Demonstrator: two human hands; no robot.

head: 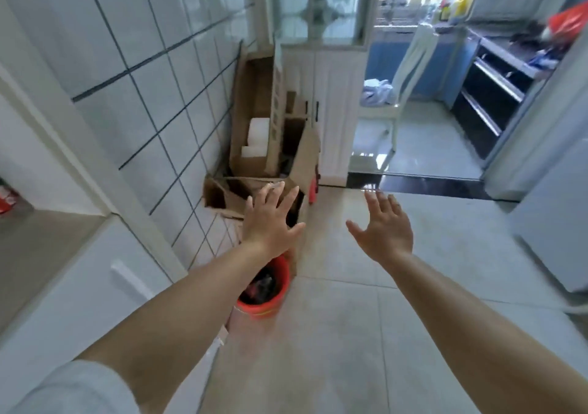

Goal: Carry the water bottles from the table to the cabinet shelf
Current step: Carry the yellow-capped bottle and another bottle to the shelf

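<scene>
- Bare forearms, both extended forward over the pale floor tiles [350, 334]; a white sleeve [63, 388] shows on the left upper arm at the bottom left corner.
- Left hand [270, 219]: back of hand up, fingers straight and spread, thumb out to the right. Grip released, nothing in it.
- Right hand [385, 225]: back of hand up, fingers straight and slightly fanned, thumb out to the left. Grip released, nothing in it.
- The two hands are level with each other and apart, not touching.
- Water bottles: none can be made out in the head view; neither hand carries one.
- Beneath the left forearm stands a red bucket [264, 289] on the floor, with dark contents that cannot be identified.
- Ahead of the left hand, brown cardboard boxes [254, 111] are stacked against the white tiled wall [127, 63].
- Behind the boxes stands a white cabinet [334, 95] with glass upper doors.
- To the right of the cabinet, a doorway opens onto a kitchen with a white chair [401, 82] and a dark bench [509, 57] along the right wall.
- At the left edge, a white cupboard front [79, 286] with a handle.
</scene>
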